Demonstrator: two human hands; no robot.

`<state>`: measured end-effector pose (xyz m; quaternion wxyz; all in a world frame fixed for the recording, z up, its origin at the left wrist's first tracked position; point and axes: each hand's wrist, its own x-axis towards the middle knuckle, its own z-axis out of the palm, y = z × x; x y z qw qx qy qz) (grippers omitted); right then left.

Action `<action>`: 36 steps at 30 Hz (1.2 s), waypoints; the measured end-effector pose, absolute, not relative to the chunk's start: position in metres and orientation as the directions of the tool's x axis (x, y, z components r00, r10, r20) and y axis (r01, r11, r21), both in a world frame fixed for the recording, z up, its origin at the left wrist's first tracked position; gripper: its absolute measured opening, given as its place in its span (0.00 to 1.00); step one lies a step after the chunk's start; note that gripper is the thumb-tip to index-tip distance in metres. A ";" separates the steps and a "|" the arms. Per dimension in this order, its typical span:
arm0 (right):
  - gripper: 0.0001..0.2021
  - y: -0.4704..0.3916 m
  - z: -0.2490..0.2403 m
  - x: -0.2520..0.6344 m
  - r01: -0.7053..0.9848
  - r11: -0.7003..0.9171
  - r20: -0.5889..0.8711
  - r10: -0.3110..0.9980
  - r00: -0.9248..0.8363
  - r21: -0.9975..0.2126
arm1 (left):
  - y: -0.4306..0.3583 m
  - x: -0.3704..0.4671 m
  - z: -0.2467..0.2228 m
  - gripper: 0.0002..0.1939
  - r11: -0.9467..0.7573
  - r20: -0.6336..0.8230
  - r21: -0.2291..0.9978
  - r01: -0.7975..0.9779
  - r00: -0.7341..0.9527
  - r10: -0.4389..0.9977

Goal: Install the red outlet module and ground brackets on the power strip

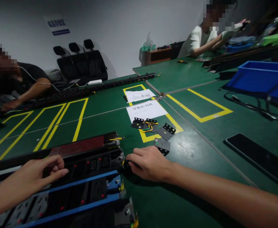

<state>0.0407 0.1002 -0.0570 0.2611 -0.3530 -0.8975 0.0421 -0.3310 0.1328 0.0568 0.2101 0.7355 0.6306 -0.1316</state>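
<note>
Several long power strips with black sockets and red dots lie side by side at the lower left. My left hand (40,177) is over one black strip (82,167), its fingers loosely curled and the thumb apart from them, with nothing visible between. At that strip's metal end, my right hand (148,164) has its fingers closed near a bit of yellow wire. What they grip is hidden. A blue-edged strip (98,177) runs nearer me, and a dark red one (82,145) lies farther off. Beyond my right hand are black perforated brackets (166,131) and yellow-green wires (149,127).
White paper sheets (146,109) lie among yellow tape outlines on the green table (188,152). A black phone (260,155) and a blue bin (262,77) are at the right. One person (34,82) sits far left, another (198,39) far right.
</note>
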 end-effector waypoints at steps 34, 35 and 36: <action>0.04 0.105 -0.056 0.037 0.647 0.651 0.388 0.757 -0.525 -0.397 | 0.127 -0.329 0.051 0.15 -0.031 -0.466 0.368 0.929 0.213 0.859; 0.04 0.105 -0.056 0.038 0.649 0.645 0.390 0.763 -0.515 -0.404 | 0.128 -0.330 0.050 0.15 -0.027 -0.478 0.372 0.928 0.216 0.851; 0.03 0.105 -0.055 0.038 0.652 0.636 0.391 0.770 -0.504 -0.413 | 0.128 -0.330 0.050 0.16 -0.024 -0.482 0.377 0.926 0.219 0.848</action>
